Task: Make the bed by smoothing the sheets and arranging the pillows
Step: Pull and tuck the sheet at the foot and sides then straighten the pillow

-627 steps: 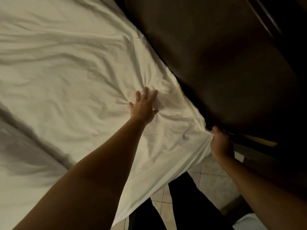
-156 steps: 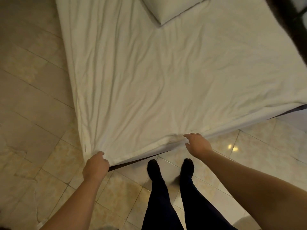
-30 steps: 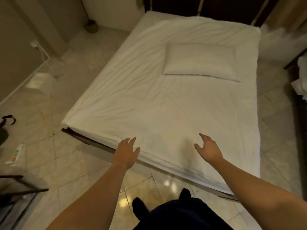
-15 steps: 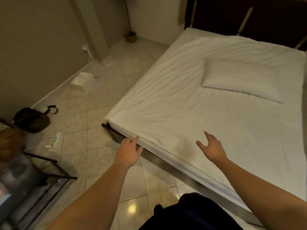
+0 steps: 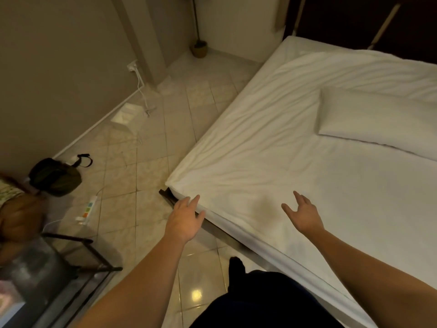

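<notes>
A white sheet (image 5: pixel 272 143) covers the bed, with light creases near the near corner and along the left side. One white pillow (image 5: pixel 378 121) lies flat toward the head end, cut off by the right edge. My left hand (image 5: pixel 185 218) hovers with straight fingers over the near corner, beside the dark bed frame (image 5: pixel 169 197). My right hand (image 5: pixel 303 215) is held above the sheet near the foot edge, fingers spread and empty.
Tiled floor (image 5: pixel 146 162) lies left of the bed. On it are a dark bag (image 5: pixel 55 177), a power strip (image 5: pixel 86 209) with cords, and a small pot (image 5: pixel 199 49) in the far corner. A black-framed table (image 5: pixel 78 263) stands at lower left.
The view has swung left, so the bed now sits further right in frame and more floor shows. Both hands stay open and raised near the foot edge.
</notes>
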The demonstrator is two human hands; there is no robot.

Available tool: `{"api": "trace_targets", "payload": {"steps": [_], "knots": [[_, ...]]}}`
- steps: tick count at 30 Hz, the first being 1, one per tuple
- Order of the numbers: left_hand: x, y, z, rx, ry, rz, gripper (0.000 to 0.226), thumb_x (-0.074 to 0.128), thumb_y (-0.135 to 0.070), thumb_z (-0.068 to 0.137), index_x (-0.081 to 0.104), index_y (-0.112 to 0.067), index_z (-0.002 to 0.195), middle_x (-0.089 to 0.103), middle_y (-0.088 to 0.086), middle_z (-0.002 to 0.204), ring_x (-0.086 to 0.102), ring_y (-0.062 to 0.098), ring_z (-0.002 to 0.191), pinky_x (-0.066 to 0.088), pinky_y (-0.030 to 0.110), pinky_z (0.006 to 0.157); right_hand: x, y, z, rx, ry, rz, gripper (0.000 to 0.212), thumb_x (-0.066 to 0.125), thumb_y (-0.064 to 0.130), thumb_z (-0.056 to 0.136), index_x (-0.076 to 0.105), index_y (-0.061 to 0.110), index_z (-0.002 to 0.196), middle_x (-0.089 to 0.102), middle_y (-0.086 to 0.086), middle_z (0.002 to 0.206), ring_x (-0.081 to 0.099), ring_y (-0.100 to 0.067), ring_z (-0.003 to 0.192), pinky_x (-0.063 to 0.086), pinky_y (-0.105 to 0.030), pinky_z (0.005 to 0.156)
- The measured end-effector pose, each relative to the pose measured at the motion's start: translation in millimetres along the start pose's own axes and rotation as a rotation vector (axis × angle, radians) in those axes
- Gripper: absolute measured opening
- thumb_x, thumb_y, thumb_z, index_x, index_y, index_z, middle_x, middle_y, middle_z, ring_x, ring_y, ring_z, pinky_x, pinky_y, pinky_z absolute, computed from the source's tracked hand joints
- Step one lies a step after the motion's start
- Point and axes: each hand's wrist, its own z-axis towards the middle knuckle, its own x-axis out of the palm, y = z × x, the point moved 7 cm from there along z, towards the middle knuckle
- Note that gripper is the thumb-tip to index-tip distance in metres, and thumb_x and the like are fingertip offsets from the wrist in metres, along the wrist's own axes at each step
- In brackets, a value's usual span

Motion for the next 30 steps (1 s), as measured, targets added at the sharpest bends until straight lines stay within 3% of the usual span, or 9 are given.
{"api": "trace_targets", "payload": {"steps": [13,21,30], "knots": [[-104,39,173,0.06,0.026,0.017,0.064,0.035,-0.056,0.106,0.019,-0.036,0.164,0.02,-0.002,0.171,0.011,0.022,0.158,0.022,0.041,0.126,25,124,101,0.086,0.005,-0.002,0.079,0.05,0.064,0.095,0.024,0.029,0.16,0.03,-0.005,0.164,0.032,-0.032,0.147,0.037,-0.05,0.115],[-153,78,306,0.273,0.146,0.113,0.064,0.031,-0.058,0.105,0.019,-0.036,0.164,0.025,0.002,0.169,0.018,0.025,0.155,0.03,0.046,0.122,54,201,132,0.267,-0.127,0.071,0.078,0.05,0.062,0.097,0.024,0.026,0.161,0.03,-0.007,0.164,0.032,-0.034,0.147,0.036,-0.051,0.115],[-229,99,384,0.472,0.276,0.243,0.062,0.032,-0.056,0.107,0.019,-0.035,0.164,0.018,0.002,0.171,0.016,0.026,0.156,0.028,0.048,0.123,96,306,110,0.439,-0.258,0.182,0.079,0.051,0.064,0.095,0.026,0.027,0.16,0.032,-0.008,0.163,0.033,-0.033,0.147,0.037,-0.052,0.115]]}}
